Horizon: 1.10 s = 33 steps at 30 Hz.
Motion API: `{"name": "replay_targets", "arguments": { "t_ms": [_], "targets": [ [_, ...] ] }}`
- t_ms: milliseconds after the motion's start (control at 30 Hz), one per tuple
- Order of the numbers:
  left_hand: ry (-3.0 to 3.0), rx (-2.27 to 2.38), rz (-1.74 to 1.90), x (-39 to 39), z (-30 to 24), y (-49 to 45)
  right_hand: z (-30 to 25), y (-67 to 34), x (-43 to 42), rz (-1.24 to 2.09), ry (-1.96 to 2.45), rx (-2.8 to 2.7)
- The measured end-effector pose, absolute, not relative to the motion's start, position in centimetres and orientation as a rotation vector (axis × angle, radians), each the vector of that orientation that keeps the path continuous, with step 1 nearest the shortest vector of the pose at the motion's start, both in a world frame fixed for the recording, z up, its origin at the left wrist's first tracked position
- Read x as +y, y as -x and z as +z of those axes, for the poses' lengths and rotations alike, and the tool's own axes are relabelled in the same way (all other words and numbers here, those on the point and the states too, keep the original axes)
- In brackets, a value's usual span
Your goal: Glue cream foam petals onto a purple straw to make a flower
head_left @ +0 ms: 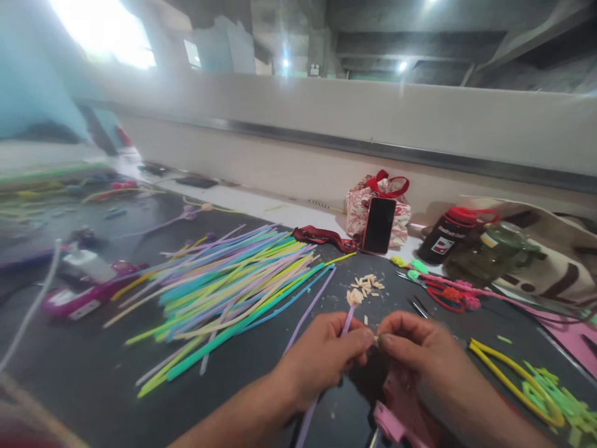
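Observation:
My left hand (326, 354) is closed round a thin purple stick (347, 320) with a pale tuft (354, 297) at its top. My right hand (415, 348) pinches something very small at its fingertips, right beside the left thumb. A second purple stick (310, 308) lies on the dark table (93, 373) under my left hand. A little heap of pale chips (367, 285) lies just beyond both hands. A big pile of coloured sticks (233, 280) spreads out to the left.
A phone (379, 224) leans on a patterned bag (373, 202) at the back. Red scissors (443, 297), a dark bottle (443, 236) and a glass jar (494, 252) lie to the right. Yellow and green pieces (536, 386) lie near right. A pink tool (396, 423) sits below my hands, a pink glue gun (84, 295) far left.

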<state>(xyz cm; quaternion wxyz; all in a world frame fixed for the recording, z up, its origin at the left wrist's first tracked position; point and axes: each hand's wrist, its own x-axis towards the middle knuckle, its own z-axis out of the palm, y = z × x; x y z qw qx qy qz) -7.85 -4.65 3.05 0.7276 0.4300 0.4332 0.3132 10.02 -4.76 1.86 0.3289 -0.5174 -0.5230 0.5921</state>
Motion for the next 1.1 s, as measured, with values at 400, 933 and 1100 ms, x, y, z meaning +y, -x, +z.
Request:
{"name": "replay_targets", "arguments": {
  "t_ms": [400,933,1100],
  "targets": [
    [-1.095,0.992,0.498,-4.7,3.1,7.8,7.4,-10.8,-3.6,0.755,1.147,-2.282],
    [-1.507,1.009,0.501,-5.0,2.0,8.0,6.3,-10.2,-3.7,0.582,1.162,-2.332],
    [-1.573,1.069,0.492,-5.1,2.5,7.8,6.6,-9.9,-4.1,0.522,1.212,-2.312]
  ]
}}
